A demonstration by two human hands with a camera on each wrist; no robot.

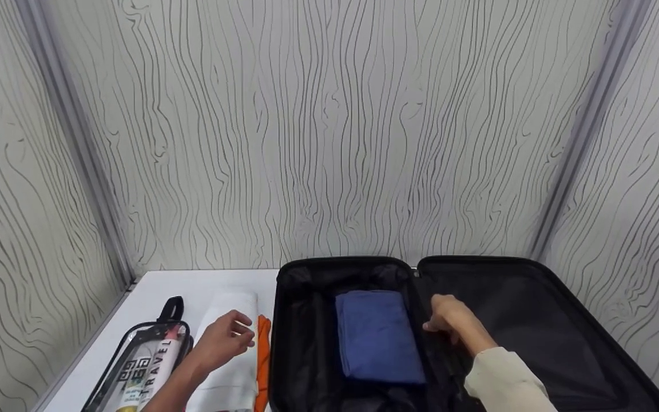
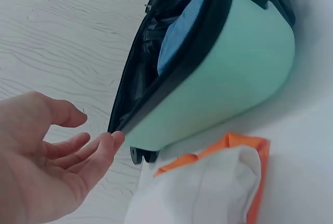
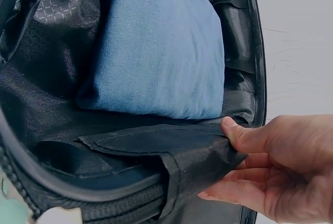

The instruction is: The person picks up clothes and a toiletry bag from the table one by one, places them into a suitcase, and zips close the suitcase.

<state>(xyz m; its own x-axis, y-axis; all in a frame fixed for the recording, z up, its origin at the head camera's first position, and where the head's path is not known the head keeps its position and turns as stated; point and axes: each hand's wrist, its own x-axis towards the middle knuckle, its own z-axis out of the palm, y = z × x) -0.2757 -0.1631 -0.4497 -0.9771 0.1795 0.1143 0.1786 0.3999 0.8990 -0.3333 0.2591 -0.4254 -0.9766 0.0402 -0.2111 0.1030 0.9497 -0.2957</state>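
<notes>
An open suitcase (image 2: pixel 223 78), mint green outside with black lining, lies on the table. Inside its left half is a folded blue cloth (image 1: pixel 380 337). Between thumb and fingers, my right hand (image 3: pixel 291 166) pinches the black lining fabric (image 3: pixel 197 156) beside the cloth, near the hinge side. My left hand (image 1: pixel 226 340) hovers over a folded white cloth (image 1: pixel 232 377) left of the suitcase, fingers loosely bent and holding nothing. An orange cloth (image 1: pixel 263 355) shows under the white one's edge.
At the far left lies a clear toiletry pouch (image 1: pixel 152 366) with bottles in it and a black strap. The suitcase's other half (image 1: pixel 535 332) lies open on the right. Patterned wall panels (image 1: pixel 329 131) stand behind and at both sides of the table.
</notes>
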